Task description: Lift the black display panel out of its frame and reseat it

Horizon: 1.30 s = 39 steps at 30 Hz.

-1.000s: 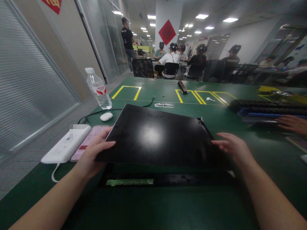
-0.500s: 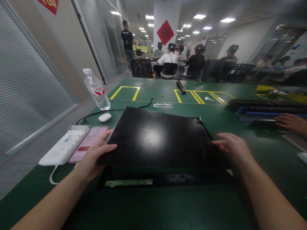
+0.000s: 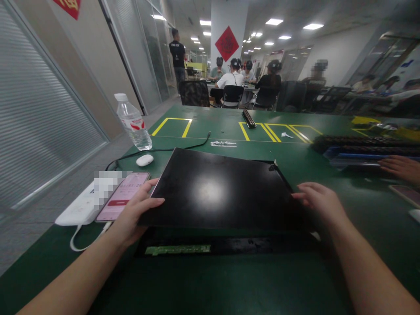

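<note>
Green covers the tabletop from edge to edge, with yellow taped boxes marked out toward twelve o'clock and an open office beyond, where seated people work at another table and one person stands by the glass wall.

I see my left hand at nine o'clock, its grip clamped on the left edge of a black panel, thumb lying over the glossy top face and fingers tucked beneath. My right hand at three o'clock has its grip on the panel's right edge, fingers curled over the rim. That panel sits in the middle of the tabletop, its near edge raised off the surface and its far edge lower, tilted away from me. Under the raised near edge lies a dark frame with a green circuit strip showing at seven o'clock.

Just beside my left hand lie a phone with a pink screen and a white power strip. Further toward ten o'clock stand a water bottle and a white mouse, with a black cable running past them. At two o'clock another person's hand rests by a blue tray.
</note>
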### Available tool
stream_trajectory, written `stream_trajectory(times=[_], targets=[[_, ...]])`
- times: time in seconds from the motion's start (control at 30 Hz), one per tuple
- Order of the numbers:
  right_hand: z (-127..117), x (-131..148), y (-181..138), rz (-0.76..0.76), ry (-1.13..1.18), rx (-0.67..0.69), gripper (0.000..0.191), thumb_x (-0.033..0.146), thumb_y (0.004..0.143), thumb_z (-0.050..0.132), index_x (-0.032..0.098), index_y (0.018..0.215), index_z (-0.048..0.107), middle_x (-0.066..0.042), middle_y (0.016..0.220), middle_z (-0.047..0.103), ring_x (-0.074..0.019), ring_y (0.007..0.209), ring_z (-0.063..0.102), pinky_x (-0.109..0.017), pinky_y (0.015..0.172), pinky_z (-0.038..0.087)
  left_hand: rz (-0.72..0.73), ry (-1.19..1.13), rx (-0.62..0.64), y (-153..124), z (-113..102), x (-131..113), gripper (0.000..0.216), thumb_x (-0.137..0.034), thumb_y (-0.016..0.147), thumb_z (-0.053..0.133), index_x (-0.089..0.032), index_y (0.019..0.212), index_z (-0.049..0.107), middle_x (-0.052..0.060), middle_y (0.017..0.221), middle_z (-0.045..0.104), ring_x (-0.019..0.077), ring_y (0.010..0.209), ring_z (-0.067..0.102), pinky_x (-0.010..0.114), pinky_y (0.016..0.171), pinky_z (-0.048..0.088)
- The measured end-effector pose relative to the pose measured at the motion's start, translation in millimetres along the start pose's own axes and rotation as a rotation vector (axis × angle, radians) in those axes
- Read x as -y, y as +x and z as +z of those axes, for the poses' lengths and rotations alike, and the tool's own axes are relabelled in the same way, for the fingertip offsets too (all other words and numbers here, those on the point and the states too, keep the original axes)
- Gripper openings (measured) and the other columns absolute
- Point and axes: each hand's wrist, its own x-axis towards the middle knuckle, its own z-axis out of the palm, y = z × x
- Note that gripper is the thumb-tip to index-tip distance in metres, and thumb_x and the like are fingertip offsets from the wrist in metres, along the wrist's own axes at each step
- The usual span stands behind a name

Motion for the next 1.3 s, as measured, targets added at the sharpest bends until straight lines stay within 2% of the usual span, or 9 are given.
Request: stream_trajectory(times=[0.23, 0.57, 0.73, 0.83, 1.0, 1.3], targets=[[-0.5, -2.8, -2.5, -0.131, -0.245, -0.009, 0.032, 0.044, 0.073, 0.062, 0.021, 0.093, 0.071, -0.009, 0.078, 0.078, -0.0214, 0.059, 0.064, -0.034, 0.059, 0.045, -0.043, 0.004, -0.032, 1.7, 1.4, 2.6, 0.068, -0.018, 0.059, 0.084, -0.024, 0.121, 0.059, 0.003, 0.091, 0.080, 0.0272, 0.073, 0.077, 0.030, 0.058, 0.059], [-1.7, 1.3, -3.4, -0.137, -0.402, -0.010, 0.032, 0.043, 0.073, 0.058, 0.023, 0.094, 0.073, -0.008, 0.081, 0.078, -0.0282, 0.075, 0.071, -0.036, 0.064, 0.046, -0.037, 0.038, -0.040, 2.0, 0.6, 4.0, 0.064, -0.017, 0.059, 0.082, -0.024, 0.118, 0.060, 0.003, 0.090, 0.081, 0.0281, 0.075, 0.078, 0.030, 0.059, 0.060], [-1.5, 3.6, -6.6, -0.140, -0.436, -0.016, 0.030, 0.042, 0.073, 0.059, 0.024, 0.091, 0.073, -0.008, 0.079, 0.078, -0.0281, 0.073, 0.069, -0.037, 0.063, 0.045, -0.066, 0.025, -0.046, 9.1, -5.0, 7.4, 0.064, -0.024, 0.062, 0.085, -0.023, 0.122, 0.065, 0.006, 0.099, 0.081, 0.0301, 0.081, 0.079, 0.030, 0.058, 0.060], [-1.1, 3.8, -7.2, -0.161, -0.459, -0.023, 0.028, 0.042, 0.073, 0.059, 0.025, 0.090, 0.073, -0.007, 0.077, 0.077, -0.0280, 0.073, 0.069, -0.037, 0.063, 0.045, -0.074, 0.005, -0.053, 12.3, -6.0, 9.1, 0.068, -0.030, 0.068, 0.085, -0.024, 0.132, 0.063, 0.008, 0.109, 0.080, 0.0305, 0.090, 0.078, 0.030, 0.062, 0.061], [-1.5, 1.7, -5.4, -0.178, -0.479, -0.018, 0.028, 0.042, 0.074, 0.057, 0.025, 0.090, 0.073, -0.006, 0.080, 0.078, -0.0291, 0.080, 0.070, -0.038, 0.067, 0.046, -0.087, -0.015, -0.077, 13.0, -5.0, 9.0, 0.084, -0.021, 0.071, 0.083, -0.032, 0.148, 0.053, 0.006, 0.114, 0.081, 0.0284, 0.093, 0.078, 0.028, 0.065, 0.061], [-2.2, -0.2, -5.3, -0.225, -0.507, -0.022, 0.024, 0.043, 0.076, 0.058, 0.027, 0.084, 0.074, -0.006, 0.081, 0.078, -0.0315, 0.086, 0.070, -0.041, 0.070, 0.047, -0.100, -0.016, -0.106, 10.4, -1.5, 3.9, 0.083, -0.013, 0.072, 0.080, -0.031, 0.149, 0.055, 0.007, 0.113, 0.081, 0.0275, 0.089, 0.079, 0.027, 0.064, 0.063]])
